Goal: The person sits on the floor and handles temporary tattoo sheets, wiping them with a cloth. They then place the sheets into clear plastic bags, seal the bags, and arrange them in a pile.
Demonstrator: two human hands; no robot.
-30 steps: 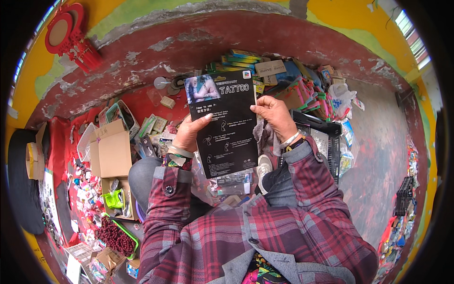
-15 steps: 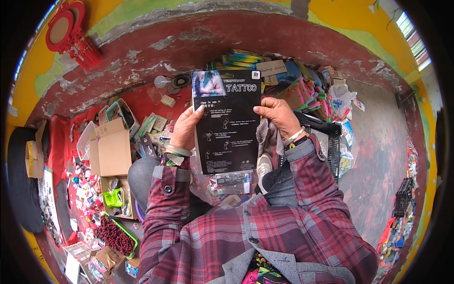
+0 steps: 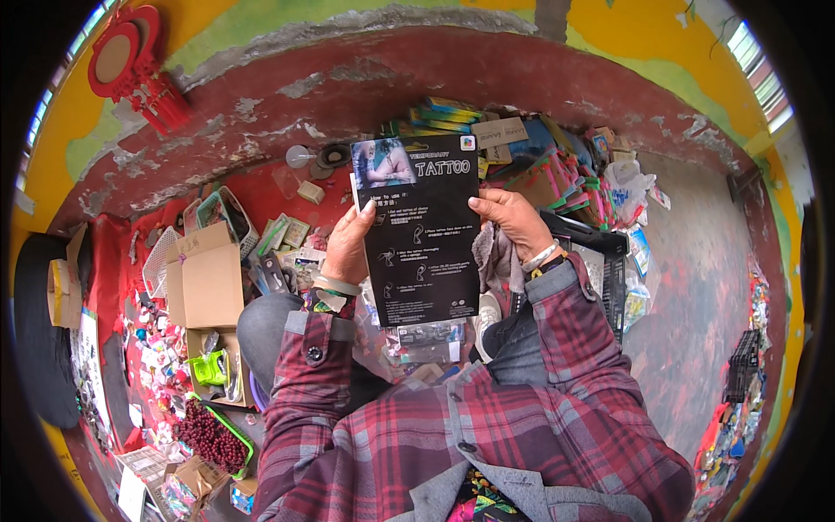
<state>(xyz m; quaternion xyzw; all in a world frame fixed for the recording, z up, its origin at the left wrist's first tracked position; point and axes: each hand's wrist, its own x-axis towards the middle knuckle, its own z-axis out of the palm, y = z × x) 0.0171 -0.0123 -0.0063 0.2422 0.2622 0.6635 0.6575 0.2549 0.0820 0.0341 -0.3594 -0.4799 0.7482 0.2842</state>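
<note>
A black temporary tattoo pack (image 3: 422, 261), with a photo at its upper left and printed drawings down its face, is held upright in front of me. My left hand (image 3: 350, 244) grips its left edge, thumb on the front. On the opposite edge, my right hand (image 3: 513, 222) pinches the pack with its thumb in front; the fingers behind are partly hidden. A grey cloth (image 3: 497, 258) hangs from my right hand beside the pack. Below the pack's lower edge, clear plastic packages (image 3: 424, 342) lie between my legs.
To my left are an open cardboard box (image 3: 207, 283), white plastic baskets (image 3: 228, 217) and a green-rimmed tray of dark red beads (image 3: 209, 435). A black crate (image 3: 613, 278) stands to my right. Colourful packages (image 3: 565, 178) are heaped by the red wall (image 3: 417, 74).
The tattoo pack has dropped slightly toward me and tilted a little. Both hands have moved with it and keep their hold on its edges.
</note>
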